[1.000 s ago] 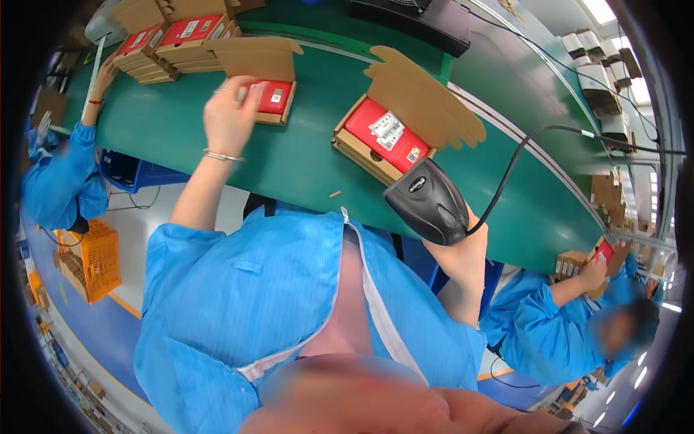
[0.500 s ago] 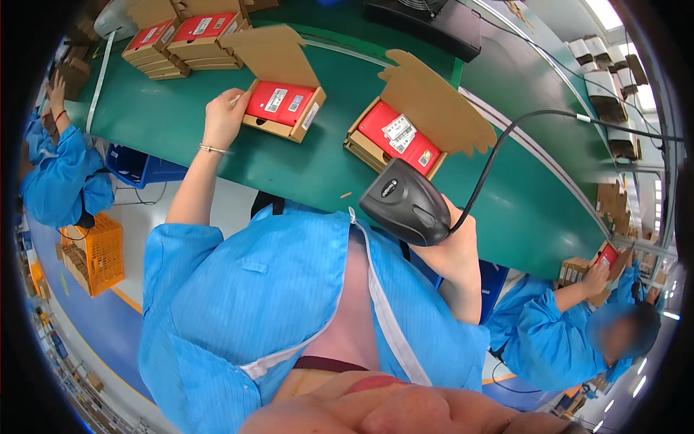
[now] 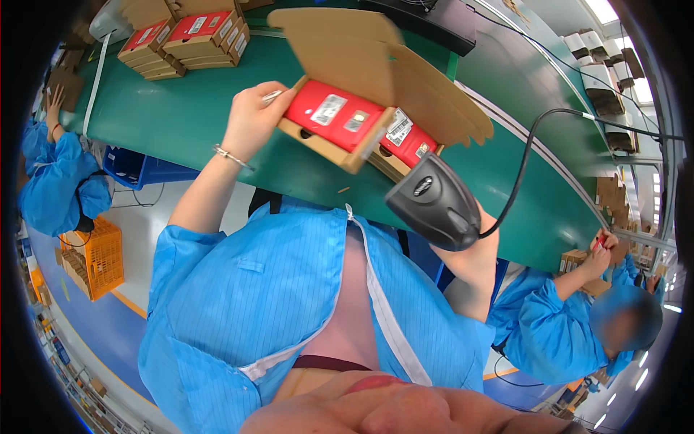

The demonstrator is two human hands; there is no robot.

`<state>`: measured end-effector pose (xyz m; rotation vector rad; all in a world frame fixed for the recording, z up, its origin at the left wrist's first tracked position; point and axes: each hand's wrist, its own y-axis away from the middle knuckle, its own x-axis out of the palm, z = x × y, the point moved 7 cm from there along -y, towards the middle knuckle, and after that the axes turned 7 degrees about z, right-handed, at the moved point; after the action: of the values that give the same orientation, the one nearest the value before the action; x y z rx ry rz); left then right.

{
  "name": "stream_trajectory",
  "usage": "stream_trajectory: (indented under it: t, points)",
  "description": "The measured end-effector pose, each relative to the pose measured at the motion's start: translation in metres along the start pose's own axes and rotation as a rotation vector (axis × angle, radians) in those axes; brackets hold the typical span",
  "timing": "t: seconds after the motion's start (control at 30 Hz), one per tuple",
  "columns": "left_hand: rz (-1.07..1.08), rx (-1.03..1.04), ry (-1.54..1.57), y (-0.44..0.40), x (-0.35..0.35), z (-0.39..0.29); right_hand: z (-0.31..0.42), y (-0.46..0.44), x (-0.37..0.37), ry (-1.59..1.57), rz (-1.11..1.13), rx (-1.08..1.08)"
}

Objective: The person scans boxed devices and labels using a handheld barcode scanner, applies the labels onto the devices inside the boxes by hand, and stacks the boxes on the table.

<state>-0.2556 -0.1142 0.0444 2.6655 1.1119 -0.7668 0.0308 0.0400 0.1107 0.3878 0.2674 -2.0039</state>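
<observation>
"Over the green bench (image 3: 195, 123), what has shifted?"

"The open carton (image 3: 329, 152). Half a second ago it lay farther left, apart from the second carton (image 3: 455, 101). Now it overlaps that one in view and looks raised; whether the two touch, I can't tell."

"And the left hand (image 3: 254, 119)?"

"It has moved right along with it, fingers clamped on the carton's left edge, a thin pale object (image 3: 272, 97) among them."

"The right hand (image 3: 473, 249)?"

"Closed round the black scanner (image 3: 437, 202), which sits slightly farther right than before, its head toward the second carton."

"How does the raised one look?"

"Brown cardboard, tilted, lid standing up at the back, the right end blurred. A red box (image 3: 338, 117) sits inside, two pale printed labels on top. A dark notch shows in the front wall."
</observation>
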Motion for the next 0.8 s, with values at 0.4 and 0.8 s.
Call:
stream_trajectory:
  t: [0.4, 0.8]
  points:
    - [0.44, -0.13, 0.803, 0.0, 0.041, -0.033, 0.007, -0.027, -0.039, 0.229, 0.083, 0.077]
    - [0.456, -0.245, 0.671, 0.015, 0.044, -0.033, 0.001, -0.039, -0.043, 0.419, 0.159, 0.155]
